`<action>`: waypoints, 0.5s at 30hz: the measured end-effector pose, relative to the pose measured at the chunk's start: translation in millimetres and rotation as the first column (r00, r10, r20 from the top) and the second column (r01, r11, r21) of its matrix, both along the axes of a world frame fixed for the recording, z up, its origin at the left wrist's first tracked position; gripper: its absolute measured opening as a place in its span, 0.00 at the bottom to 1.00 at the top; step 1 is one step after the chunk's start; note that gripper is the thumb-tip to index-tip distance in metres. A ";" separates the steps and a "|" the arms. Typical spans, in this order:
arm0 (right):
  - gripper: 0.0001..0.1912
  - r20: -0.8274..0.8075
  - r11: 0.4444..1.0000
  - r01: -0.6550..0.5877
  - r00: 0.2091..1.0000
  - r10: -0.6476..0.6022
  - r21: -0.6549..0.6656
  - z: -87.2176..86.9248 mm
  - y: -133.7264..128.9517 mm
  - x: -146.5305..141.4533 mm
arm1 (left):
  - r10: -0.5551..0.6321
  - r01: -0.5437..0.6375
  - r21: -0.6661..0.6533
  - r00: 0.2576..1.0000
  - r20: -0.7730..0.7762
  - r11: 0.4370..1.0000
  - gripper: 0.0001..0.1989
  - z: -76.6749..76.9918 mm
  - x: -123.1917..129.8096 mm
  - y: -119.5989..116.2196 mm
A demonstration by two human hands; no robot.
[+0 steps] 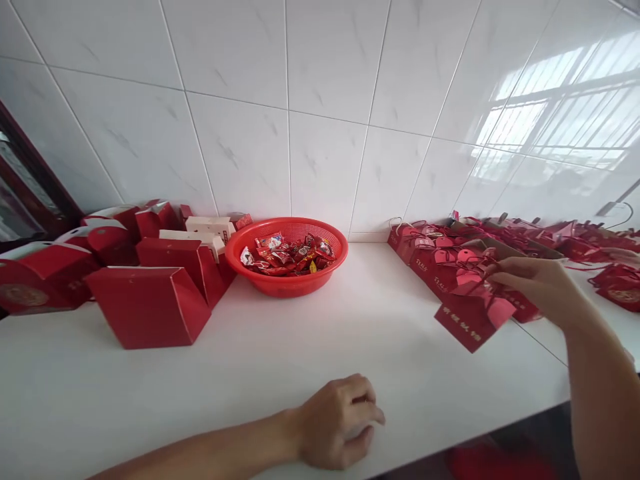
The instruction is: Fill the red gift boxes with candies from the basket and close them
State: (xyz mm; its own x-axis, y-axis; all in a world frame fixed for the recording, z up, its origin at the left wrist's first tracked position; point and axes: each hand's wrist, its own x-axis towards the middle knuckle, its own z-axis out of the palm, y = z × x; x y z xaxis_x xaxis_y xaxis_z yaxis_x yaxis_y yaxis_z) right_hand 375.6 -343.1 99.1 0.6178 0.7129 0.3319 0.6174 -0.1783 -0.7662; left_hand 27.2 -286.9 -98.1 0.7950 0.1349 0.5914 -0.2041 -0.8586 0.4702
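At the right, my right hand (523,277) pinches the ribbon of a small red gift box (467,323) with gold characters. The box hangs tilted in front of the rows of similar ribbon-tied boxes (425,257), partly covering them. Pink heart-shaped pieces (500,312) show by its ribbon. My left hand (340,423) is near the front of the white counter, its fingers loosely bent, with a gap between thumb and finger and nothing visible in them. Beyond it, a red plastic basket (286,288) holds wrapped candies (287,257).
Red boxes with open tops (147,307) stand grouped at the left, cream-coloured ones (210,227) among them. A white tiled wall (240,60) rises behind the counter (280,347). At the far right, part of another person's hand (623,257) is by more red boxes.
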 end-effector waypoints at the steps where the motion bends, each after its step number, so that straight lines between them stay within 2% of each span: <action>1: 0.04 -0.074 0.997 0.053 0.996 -0.056 -0.048 -0.1 -3.1 10.0 | 0.021 -0.021 -0.025 1.000 -0.014 0.999 0.10 1.5 0.1 2.5; 3: 0.09 -0.114 0.977 0.153 0.979 -0.171 -0.145 -0.4 -4.8 29.6 | 0.051 -0.053 -0.054 0.998 -0.046 0.997 0.09 3.8 -0.2 7.6; 8: 0.21 0.162 0.893 0.383 0.922 -0.352 -0.238 -2.0 6.9 70.6 | 0.036 -0.040 -0.047 0.996 -0.076 0.998 0.10 1.8 -0.7 12.1; 13: 0.19 0.331 0.801 0.549 0.822 -0.463 -0.241 -15.0 15.4 103.7 | 0.040 -0.044 -0.042 0.995 -0.089 0.998 0.12 0.3 0.4 12.7; 15: 0.16 0.452 0.791 0.581 0.768 -0.454 -0.193 -24.0 15.9 120.2 | 0.041 -0.045 -0.043 0.995 -0.094 0.998 0.12 0.3 0.6 13.1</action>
